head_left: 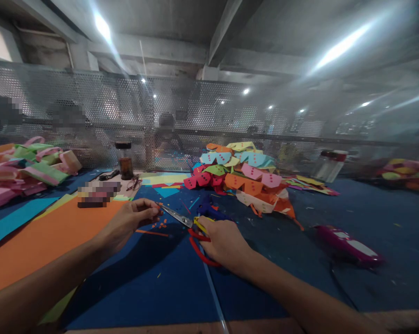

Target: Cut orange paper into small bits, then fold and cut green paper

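Observation:
My right hand (pixel 226 241) is closed round the red and yellow handles of a pair of scissors (pixel 181 218), whose blades point up and left. At the blade tips, the fingers of my left hand (pixel 139 215) are pinched together; what they hold, if anything, is too small to make out. Small orange paper scraps (pixel 160 223) and a thin orange strip (pixel 151 233) lie on the blue table top (pixel 132 283) just below the blades. Behind the scissors lies a dark blue tool (pixel 214 211), blurred.
Orange sheets (pixel 59 232) lie at left, below a pile of folded pink and green paper (pixel 31 169). Colourful cut paper pieces (pixel 247 174) are heaped behind my right hand. A brown jar (pixel 126 162) stands at back; a purple device (pixel 350 246) with a cord lies right.

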Motion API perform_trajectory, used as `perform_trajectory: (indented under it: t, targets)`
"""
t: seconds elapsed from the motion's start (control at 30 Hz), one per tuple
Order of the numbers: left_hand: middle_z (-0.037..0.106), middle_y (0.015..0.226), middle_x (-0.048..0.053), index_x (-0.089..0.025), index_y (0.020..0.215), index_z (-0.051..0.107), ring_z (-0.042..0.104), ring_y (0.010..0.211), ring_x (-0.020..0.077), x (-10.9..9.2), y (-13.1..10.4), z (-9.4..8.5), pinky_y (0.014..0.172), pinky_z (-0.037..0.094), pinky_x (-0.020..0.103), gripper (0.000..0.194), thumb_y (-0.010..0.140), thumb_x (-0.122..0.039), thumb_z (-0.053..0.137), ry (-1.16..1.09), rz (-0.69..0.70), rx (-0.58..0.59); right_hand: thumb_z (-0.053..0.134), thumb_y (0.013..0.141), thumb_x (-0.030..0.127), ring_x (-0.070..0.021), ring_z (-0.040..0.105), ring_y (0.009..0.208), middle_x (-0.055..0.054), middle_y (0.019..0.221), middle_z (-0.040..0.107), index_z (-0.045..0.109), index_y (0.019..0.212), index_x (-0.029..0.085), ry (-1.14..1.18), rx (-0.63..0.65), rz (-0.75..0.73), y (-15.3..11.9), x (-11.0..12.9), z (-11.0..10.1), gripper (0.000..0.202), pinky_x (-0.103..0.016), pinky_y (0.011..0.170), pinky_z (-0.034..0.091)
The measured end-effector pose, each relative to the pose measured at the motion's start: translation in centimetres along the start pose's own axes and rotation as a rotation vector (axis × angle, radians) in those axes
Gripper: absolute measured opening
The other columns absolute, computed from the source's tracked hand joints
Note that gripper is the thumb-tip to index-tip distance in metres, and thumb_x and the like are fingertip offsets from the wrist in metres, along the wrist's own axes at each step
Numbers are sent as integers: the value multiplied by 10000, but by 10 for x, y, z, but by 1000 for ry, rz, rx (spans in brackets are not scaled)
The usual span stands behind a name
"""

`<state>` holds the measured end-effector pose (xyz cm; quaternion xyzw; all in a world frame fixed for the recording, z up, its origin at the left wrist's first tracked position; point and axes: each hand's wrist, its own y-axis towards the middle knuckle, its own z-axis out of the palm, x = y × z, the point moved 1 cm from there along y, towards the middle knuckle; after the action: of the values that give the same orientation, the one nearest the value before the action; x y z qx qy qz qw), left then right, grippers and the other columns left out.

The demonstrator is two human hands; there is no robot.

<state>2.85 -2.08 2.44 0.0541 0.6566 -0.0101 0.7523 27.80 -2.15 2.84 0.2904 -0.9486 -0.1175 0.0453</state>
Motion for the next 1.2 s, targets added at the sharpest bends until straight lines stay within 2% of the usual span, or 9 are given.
perform_trajectory:
  t: [0.13,0.33,0.5,0.8,0.97,1.2]
  targets:
    - [667,809,0,-175,764,688,608,722,114,1,1,-2,729,485,226,199,699,-320,806,3,20,-9,506,874,313,-191,636,708,-28,793,697,587,966,208,14,-11,-18,0,1,0,162,-288,557,235]
    - [643,710,-24,-177,758,685,610,688,103,2,1,-2,721,488,213,199,699,-317,814,-7,18,0,485,897,353,-209,626,862,-60,1058,652,567,1091,204,45,-27,-47,-1,3,-2,258,-283,636,345]
    - [669,723,-15,-175,752,691,621,698,101,1,1,-1,731,499,204,202,689,-314,822,-25,21,0,497,890,360,-212,618,874,-65,1077,629,548,1141,197,40,-32,-42,-3,2,-1,303,-287,669,375]
    - [674,709,-15,-169,771,717,619,674,95,1,2,0,690,501,182,218,646,-296,842,-67,43,17,521,869,354,-199,615,822,-60,1023,651,578,1066,197,33,-31,-43,-2,3,-1,259,-273,626,333]
    - [687,698,-11,-170,752,711,622,676,97,-2,-2,2,698,501,183,229,627,-302,851,-56,12,-5,511,865,297,-191,625,784,-41,924,689,589,1026,204,44,-13,-52,-2,4,-2,201,-273,609,287]
    - [688,704,-14,-176,757,710,624,681,98,-1,0,1,696,498,183,207,647,-297,836,-53,16,6,535,846,312,-188,628,687,-22,778,693,590,962,212,-13,-9,-44,-1,3,-3,163,-290,559,206]
